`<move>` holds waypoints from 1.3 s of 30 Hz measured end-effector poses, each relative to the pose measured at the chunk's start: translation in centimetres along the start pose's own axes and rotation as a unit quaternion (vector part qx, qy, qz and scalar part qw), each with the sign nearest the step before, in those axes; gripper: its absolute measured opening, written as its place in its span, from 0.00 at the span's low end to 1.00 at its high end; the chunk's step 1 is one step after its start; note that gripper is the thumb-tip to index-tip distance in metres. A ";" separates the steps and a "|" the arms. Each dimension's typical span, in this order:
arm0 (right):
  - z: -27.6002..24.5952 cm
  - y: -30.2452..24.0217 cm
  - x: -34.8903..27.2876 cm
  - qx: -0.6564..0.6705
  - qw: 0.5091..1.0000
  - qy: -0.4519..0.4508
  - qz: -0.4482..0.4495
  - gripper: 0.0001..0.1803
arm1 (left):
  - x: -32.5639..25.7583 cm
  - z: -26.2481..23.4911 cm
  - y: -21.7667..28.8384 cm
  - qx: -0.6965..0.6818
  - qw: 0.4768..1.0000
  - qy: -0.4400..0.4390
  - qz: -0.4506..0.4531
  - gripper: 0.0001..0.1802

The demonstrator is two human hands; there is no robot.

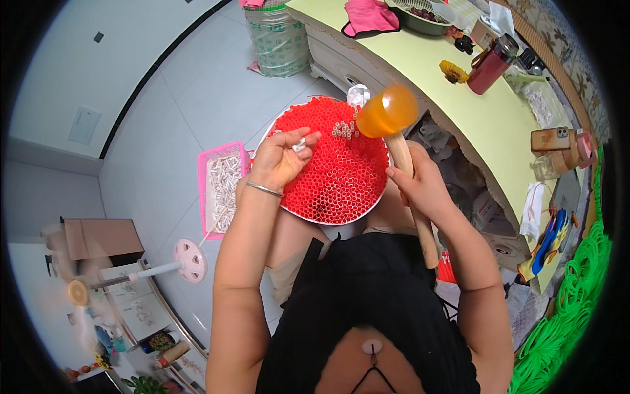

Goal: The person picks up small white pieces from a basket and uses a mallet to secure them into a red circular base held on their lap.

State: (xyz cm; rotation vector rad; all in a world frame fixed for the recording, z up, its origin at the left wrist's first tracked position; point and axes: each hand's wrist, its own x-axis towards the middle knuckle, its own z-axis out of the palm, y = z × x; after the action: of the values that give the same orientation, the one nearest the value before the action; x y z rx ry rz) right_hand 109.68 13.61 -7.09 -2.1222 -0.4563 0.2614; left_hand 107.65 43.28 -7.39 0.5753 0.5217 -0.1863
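A round bundle of red tubes (341,171) stands on end between my knees, its open ends facing up, ringed by a white rim. Small white plugs (344,129) sit in several tubes toward the far side. My left hand (281,157) is over the bundle's left part, palm turned up and fingers curled around a few small white plugs. In my right hand (423,180) is a mallet, gripped by its wooden handle (401,154). The translucent orange mallet head (387,110) hangs over the bundle's far right edge, beside the plugged tubes.
A pink basket (202,177) of white plugs stands left of the bundle. Along the right runs a yellow-green table (420,62) bearing a red thermos (489,65), a phone (550,139) and a bowl. Green tubing (577,295) lies at far right; a fan stand (190,261) is lower left.
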 end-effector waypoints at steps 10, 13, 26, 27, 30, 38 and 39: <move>0.2 0.0 -1.8 0.203 0.969 -0.048 0.132 0.16 | 1.1 0.7 -1.4 0.354 0.933 0.015 0.062 0.11; 0.3 0.3 -1.8 0.207 0.969 -0.050 0.126 0.15 | 0.7 1.2 -1.7 0.495 0.861 0.038 0.108 0.11; 0.8 1.0 -1.8 0.207 0.970 -0.045 0.116 0.15 | 0.8 3.2 -2.4 0.474 0.844 -0.027 0.248 0.14; 0.8 1.1 -1.8 0.205 0.971 -0.045 0.114 0.15 | 0.9 3.3 -2.4 0.421 0.879 -0.017 0.224 0.13; 0.5 0.6 -1.7 0.217 0.966 -0.054 0.127 0.15 | 0.9 3.8 -2.4 0.326 0.929 0.009 0.176 0.11; 0.6 0.9 -1.8 0.212 0.968 -0.052 0.123 0.15 | 1.4 3.3 -0.9 0.373 0.880 -0.012 0.294 0.04; 0.6 0.8 -1.8 0.208 0.969 -0.050 0.121 0.15 | 1.4 3.2 -1.4 0.475 0.819 -0.006 0.322 0.04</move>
State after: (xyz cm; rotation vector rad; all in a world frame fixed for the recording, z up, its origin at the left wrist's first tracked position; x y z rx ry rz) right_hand 108.03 12.96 -8.08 -1.7538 -0.1772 0.5557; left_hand 109.68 40.29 -6.50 1.6976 0.1565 0.2269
